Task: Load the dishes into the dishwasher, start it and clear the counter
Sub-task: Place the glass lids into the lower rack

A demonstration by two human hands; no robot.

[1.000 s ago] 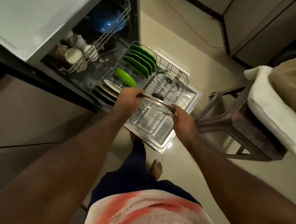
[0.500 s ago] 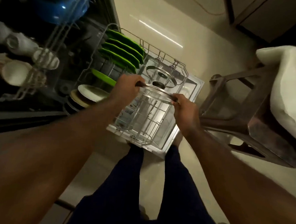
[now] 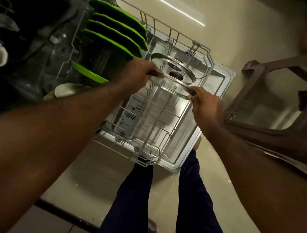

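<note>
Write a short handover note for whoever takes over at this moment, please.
Left hand and right hand each grip the rim of a glass lid, held over the pulled-out lower rack.
A second glass lid and green plates already stand in the rack.
Left: slot this lid in, push the rack in, close the door, start the cycle, clear the counter (out of view).

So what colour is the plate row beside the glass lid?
Bright green: the upright round plates show best in the head view.
</note>
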